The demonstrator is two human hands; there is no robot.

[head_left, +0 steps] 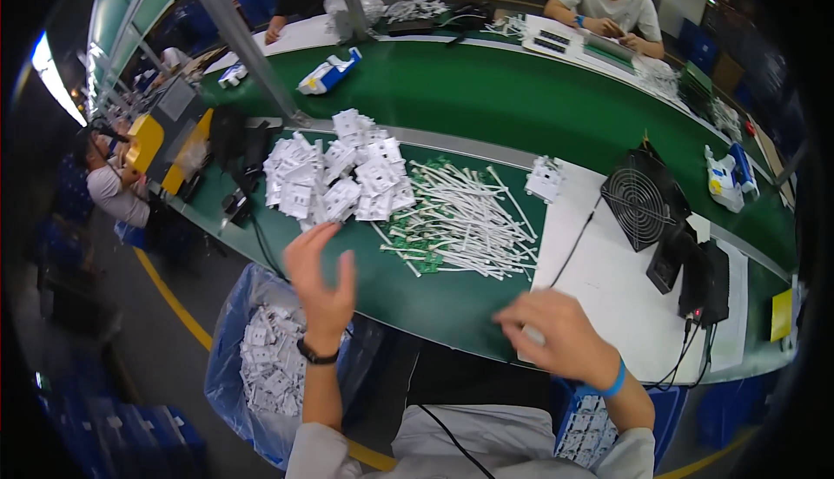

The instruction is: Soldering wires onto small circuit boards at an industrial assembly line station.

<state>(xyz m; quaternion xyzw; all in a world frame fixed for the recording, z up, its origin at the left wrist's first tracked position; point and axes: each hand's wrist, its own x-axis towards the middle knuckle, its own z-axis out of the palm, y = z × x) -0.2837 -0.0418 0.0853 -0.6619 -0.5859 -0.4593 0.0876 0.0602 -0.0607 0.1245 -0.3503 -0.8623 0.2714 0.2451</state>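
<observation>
head view.
left hand: thumb and fingers spread wide, nothing seen in grip; fingertips at the near edge of the white plastic housings, contact unclear.
right hand: fingers curled toward the thumb, pale spot between; cannot tell if anything is held. 
housings: heaped on the green worktop, left of the white cables with green circuit boards, piles adjoining.
right: small housing stack, at the edge of a white sheet; black round-grilled fan and black boxes block that side.
behind: metal post.
below left: blue bag of white parts.
</observation>
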